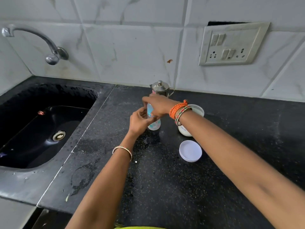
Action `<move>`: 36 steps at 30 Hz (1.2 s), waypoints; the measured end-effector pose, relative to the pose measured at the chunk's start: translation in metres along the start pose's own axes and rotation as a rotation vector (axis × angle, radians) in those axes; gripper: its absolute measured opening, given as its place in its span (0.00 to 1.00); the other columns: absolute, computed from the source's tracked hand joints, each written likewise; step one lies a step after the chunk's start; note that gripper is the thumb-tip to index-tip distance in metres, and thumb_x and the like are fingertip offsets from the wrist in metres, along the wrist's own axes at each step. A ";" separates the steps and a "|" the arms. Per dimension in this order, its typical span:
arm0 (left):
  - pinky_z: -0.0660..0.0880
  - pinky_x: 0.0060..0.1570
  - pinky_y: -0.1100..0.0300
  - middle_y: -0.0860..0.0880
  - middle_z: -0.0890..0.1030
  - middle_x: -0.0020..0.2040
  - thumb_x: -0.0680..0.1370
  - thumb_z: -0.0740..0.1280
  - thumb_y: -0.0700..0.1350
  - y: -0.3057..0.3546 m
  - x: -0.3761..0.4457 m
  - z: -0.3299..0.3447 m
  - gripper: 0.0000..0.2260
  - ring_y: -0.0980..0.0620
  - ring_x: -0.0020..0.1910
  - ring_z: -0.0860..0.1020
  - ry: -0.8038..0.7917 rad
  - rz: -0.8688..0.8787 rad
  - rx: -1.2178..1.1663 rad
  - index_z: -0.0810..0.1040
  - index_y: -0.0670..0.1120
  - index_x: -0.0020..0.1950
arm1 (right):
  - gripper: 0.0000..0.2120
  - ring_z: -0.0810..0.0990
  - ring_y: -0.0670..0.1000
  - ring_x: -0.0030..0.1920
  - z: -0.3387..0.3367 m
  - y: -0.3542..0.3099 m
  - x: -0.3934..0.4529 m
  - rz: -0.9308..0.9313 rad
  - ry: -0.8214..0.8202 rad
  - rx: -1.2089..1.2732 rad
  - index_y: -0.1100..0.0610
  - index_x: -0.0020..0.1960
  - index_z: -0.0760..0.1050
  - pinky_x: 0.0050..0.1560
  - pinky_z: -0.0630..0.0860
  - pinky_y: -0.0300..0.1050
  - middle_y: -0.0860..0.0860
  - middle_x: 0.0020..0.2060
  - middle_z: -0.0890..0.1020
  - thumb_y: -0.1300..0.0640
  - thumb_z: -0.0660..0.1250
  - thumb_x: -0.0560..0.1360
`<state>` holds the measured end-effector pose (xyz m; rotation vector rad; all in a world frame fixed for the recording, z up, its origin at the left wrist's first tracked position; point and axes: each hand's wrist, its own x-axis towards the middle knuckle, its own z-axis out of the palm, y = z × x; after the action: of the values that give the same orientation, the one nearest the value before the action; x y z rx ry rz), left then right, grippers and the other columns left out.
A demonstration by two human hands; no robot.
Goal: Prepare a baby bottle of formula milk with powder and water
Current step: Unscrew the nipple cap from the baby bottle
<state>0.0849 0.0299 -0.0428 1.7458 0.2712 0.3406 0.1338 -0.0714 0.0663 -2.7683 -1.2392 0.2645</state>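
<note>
Stage: early-to-mid | your left hand (140,120) curled round the baby bottle (153,124) upright on the counter (214,187); right hand (156,105) gripped its top | powder tub (191,119) open, lid (190,151) off | steel jug (160,89) behind | filling, shaking seemingly left.

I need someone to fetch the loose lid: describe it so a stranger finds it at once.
Start at the black counter right of the sink. In front of the open white powder jar lies the white lid, flat, round and shallow, touching nothing.
</note>
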 end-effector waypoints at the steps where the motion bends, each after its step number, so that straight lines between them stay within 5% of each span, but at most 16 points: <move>1: 0.79 0.52 0.57 0.49 0.84 0.48 0.65 0.78 0.41 0.001 0.000 0.000 0.18 0.54 0.48 0.83 -0.013 -0.004 -0.009 0.80 0.45 0.52 | 0.17 0.75 0.56 0.56 -0.003 0.000 -0.001 -0.043 -0.026 -0.020 0.60 0.58 0.73 0.50 0.68 0.47 0.57 0.56 0.76 0.67 0.68 0.70; 4: 0.79 0.50 0.57 0.51 0.84 0.46 0.66 0.77 0.38 0.001 -0.001 0.001 0.13 0.56 0.45 0.83 -0.034 -0.003 -0.049 0.80 0.47 0.47 | 0.12 0.76 0.53 0.52 -0.007 0.002 -0.002 -0.077 -0.038 0.002 0.60 0.48 0.79 0.46 0.69 0.43 0.54 0.52 0.80 0.70 0.68 0.67; 8: 0.78 0.54 0.56 0.51 0.84 0.49 0.67 0.77 0.37 0.000 -0.002 0.001 0.16 0.53 0.50 0.83 -0.054 -0.018 -0.111 0.80 0.50 0.50 | 0.16 0.75 0.49 0.47 -0.011 0.004 -0.005 -0.080 0.012 0.135 0.59 0.53 0.78 0.34 0.66 0.35 0.52 0.51 0.81 0.70 0.64 0.67; 13: 0.76 0.60 0.53 0.48 0.83 0.55 0.66 0.77 0.40 -0.002 -0.002 -0.002 0.23 0.53 0.54 0.81 -0.075 -0.025 -0.097 0.77 0.44 0.60 | 0.17 0.76 0.51 0.51 -0.032 0.011 -0.015 -0.080 0.216 0.336 0.58 0.56 0.75 0.48 0.74 0.43 0.52 0.50 0.79 0.67 0.67 0.68; 16: 0.76 0.60 0.53 0.49 0.83 0.55 0.65 0.79 0.42 -0.005 -0.004 -0.005 0.25 0.53 0.54 0.81 -0.072 -0.014 -0.082 0.77 0.45 0.60 | 0.18 0.77 0.55 0.50 -0.036 0.020 -0.026 0.011 0.297 0.309 0.59 0.60 0.68 0.45 0.71 0.45 0.56 0.52 0.77 0.61 0.68 0.72; 25: 0.77 0.59 0.56 0.48 0.83 0.55 0.65 0.78 0.41 -0.012 -0.019 -0.035 0.26 0.54 0.54 0.81 0.025 0.013 -0.087 0.77 0.44 0.61 | 0.15 0.76 0.62 0.55 0.051 0.028 -0.032 0.179 0.152 0.130 0.60 0.60 0.70 0.51 0.74 0.52 0.60 0.56 0.75 0.62 0.63 0.74; 31: 0.74 0.63 0.55 0.49 0.81 0.59 0.68 0.76 0.41 -0.017 -0.028 -0.032 0.24 0.53 0.59 0.79 0.018 0.046 -0.101 0.74 0.48 0.61 | 0.25 0.68 0.62 0.66 0.071 0.014 -0.020 0.295 -0.023 0.078 0.59 0.68 0.65 0.60 0.71 0.56 0.59 0.63 0.71 0.58 0.67 0.73; 36: 0.73 0.63 0.58 0.48 0.80 0.60 0.70 0.75 0.41 -0.021 -0.031 -0.027 0.23 0.55 0.60 0.78 0.025 0.071 -0.091 0.72 0.46 0.63 | 0.24 0.75 0.56 0.55 0.038 -0.011 -0.013 0.262 0.259 0.394 0.60 0.63 0.70 0.51 0.74 0.49 0.56 0.58 0.75 0.52 0.68 0.70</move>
<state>0.0458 0.0475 -0.0610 1.6649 0.2088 0.4203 0.1097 -0.0733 0.0321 -2.5122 -0.6786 0.1427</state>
